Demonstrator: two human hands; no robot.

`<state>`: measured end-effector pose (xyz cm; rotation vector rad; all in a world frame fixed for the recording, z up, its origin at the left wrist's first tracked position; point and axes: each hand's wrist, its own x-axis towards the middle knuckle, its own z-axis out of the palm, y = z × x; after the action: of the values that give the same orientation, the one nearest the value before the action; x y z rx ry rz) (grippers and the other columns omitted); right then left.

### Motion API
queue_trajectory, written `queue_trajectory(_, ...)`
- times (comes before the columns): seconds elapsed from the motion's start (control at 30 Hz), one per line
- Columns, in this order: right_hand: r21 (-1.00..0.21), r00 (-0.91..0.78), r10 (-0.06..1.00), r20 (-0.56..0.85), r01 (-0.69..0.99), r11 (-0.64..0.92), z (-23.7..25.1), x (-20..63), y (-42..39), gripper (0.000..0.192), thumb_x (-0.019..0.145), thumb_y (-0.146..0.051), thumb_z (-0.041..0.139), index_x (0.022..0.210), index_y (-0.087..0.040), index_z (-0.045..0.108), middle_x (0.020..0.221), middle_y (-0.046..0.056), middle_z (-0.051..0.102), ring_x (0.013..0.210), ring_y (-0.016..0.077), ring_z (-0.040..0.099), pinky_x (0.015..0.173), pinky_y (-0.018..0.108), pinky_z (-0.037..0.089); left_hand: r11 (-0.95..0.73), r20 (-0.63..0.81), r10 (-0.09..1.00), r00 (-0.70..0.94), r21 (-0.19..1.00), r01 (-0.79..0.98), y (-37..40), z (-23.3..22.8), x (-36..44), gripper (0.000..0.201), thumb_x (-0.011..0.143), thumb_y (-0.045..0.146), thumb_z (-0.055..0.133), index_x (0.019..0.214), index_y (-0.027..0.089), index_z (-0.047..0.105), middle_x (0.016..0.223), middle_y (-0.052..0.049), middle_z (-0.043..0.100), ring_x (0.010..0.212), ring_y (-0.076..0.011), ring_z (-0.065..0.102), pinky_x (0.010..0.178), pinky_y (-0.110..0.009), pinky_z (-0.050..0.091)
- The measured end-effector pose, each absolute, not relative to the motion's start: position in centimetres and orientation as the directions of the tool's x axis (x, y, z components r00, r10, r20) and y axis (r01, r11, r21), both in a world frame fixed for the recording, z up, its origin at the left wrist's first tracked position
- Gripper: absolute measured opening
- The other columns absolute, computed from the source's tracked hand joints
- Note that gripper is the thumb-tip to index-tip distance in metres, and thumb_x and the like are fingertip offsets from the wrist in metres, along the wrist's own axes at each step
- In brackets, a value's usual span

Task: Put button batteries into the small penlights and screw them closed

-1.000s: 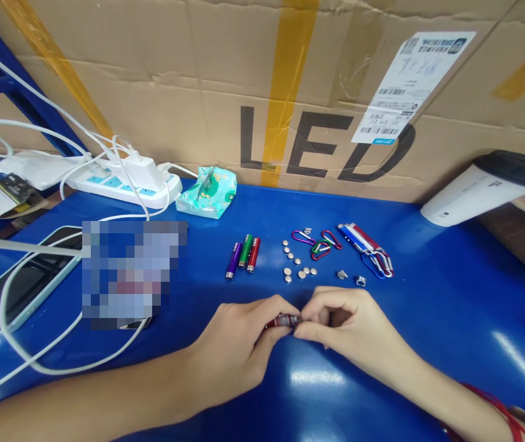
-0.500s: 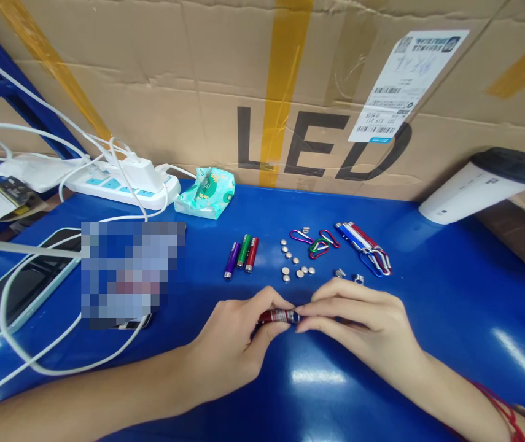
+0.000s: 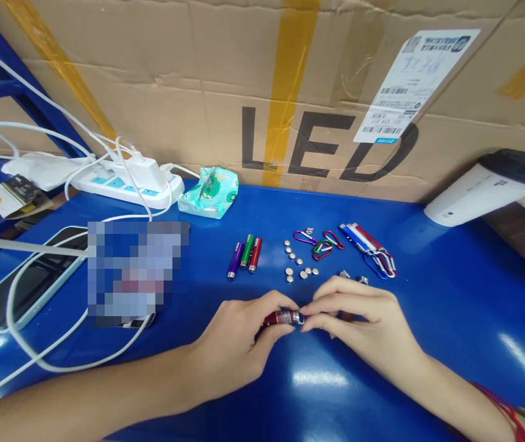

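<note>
Red in the head view, a tube [image 3: 282,317] is pinched by the left hand [image 3: 239,337] above the table [image 3: 317,408], its end met by the right hand [image 3: 366,313], whose hold cannot be told. Clipped penlights [image 3: 357,237] look finished; unclipped tubes [image 3: 247,252] and button cells [image 3: 289,271] seem unassembled.

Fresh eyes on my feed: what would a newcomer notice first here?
The big black LED lettering on the cardboard box, behind the blue table, would probably grab the eye first. Next, front and centre, the left hand holds a dark red tube, with the right hand at its silver end. Just beyond lie small silver discs, with purple, green and red tubes to their left.
</note>
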<state>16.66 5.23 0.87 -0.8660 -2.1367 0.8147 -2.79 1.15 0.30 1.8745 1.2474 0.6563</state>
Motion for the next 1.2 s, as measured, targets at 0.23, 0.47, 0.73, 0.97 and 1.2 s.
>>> queue_trajectory(0.23,-0.761,-0.531,0.781,0.328,0.341,0.551,1.0,16.4,5.3,0.003,0.071,-0.019,0.071,0.073,-0.02,0.072,0.067,0.0,0.064,0.053,0.0074,0.057,0.045,0.017,0.045,-0.24,0.023,0.917,0.398,0.829,0.504,1.1,0.3,-2.8,0.014,0.088,0.019,0.046,0.098,0.021,0.056,0.074,0.004,0.064,0.058,-0.0085,0.056,0.055,-0.016,0.04)
queue_trajectory(0.47,-0.769,-0.514,0.779,0.361,0.309,0.56,1.0,16.3,5.2,0.008,0.069,-0.015,0.072,0.076,-0.02,0.072,0.068,-0.001,0.063,0.052,0.0069,0.058,0.042,0.015,0.045,-0.225,0.004,0.921,0.39,0.822,0.523,1.1,0.3,-2.9,0.014,0.088,0.021,0.047,0.099,0.022,0.056,0.074,0.005,0.065,0.056,-0.0087,0.055,0.052,-0.017,0.039)
queue_trajectory(0.73,-0.806,-0.582,0.758,0.295,0.275,0.524,1.0,16.4,5.3,0.009,0.074,-0.013,0.067,0.067,-0.018,0.071,0.067,0.0,0.062,0.056,0.0072,0.058,0.048,0.016,0.046,-0.282,-0.011,0.864,0.503,0.817,0.503,1.2,0.4,-2.9,0.019,0.09,0.017,0.045,0.107,0.023,0.042,0.088,0.005,0.069,0.077,-0.0109,0.065,0.068,-0.018,0.044)
queue_trajectory(0.97,-0.911,-0.567,0.819,0.087,0.287,0.296,0.3,15.8,5.2,0.015,0.071,-0.025,0.071,0.058,-0.017,0.068,0.062,0.001,0.06,0.045,0.0062,0.052,0.041,0.018,0.04,-0.478,0.136,0.811,0.569,0.713,0.512,1.0,-0.3,-3.1,0.021,0.09,0.012,0.041,0.108,0.023,0.04,0.085,0.004,0.067,0.07,-0.0109,0.065,0.06,-0.017,0.045)
queue_trajectory(1.2,-0.92,-0.445,0.836,-0.321,0.357,-0.163,0.8,15.3,4.6,0.023,0.06,-0.033,0.076,0.056,-0.015,0.062,0.051,-0.003,0.054,0.03,0.0038,0.042,0.03,0.017,0.027,-0.624,0.32,0.77,0.552,0.561,0.544,0.9,-0.9,-2.8,0.016,0.094,0.017,0.036,0.108,0.021,0.043,0.082,0.001,0.067,0.064,-0.0126,0.064,0.058,-0.02,0.046)
